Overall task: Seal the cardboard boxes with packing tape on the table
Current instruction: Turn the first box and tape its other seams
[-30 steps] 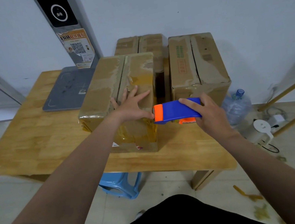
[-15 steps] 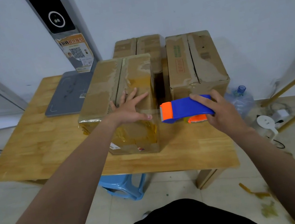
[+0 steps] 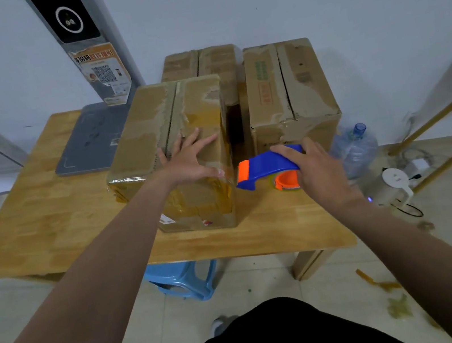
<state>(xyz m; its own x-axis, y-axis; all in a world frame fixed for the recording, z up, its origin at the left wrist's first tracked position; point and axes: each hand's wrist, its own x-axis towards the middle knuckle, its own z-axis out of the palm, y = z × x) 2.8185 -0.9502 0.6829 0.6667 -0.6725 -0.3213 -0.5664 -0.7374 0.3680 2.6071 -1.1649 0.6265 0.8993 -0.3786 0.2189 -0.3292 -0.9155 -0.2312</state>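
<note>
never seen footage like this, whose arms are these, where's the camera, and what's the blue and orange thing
No machine here. The picture comes from a wide-angle camera worn on a person's head, looking down at their own two arms. On the wooden table stand three cardboard boxes: the nearest box, a second box to its right and a third box behind. A grey pad lies at the back left. The left hand presses flat, fingers spread, on top of the nearest box. The right hand grips the blue and orange thing, a tape dispenser, just right of that box.
</note>
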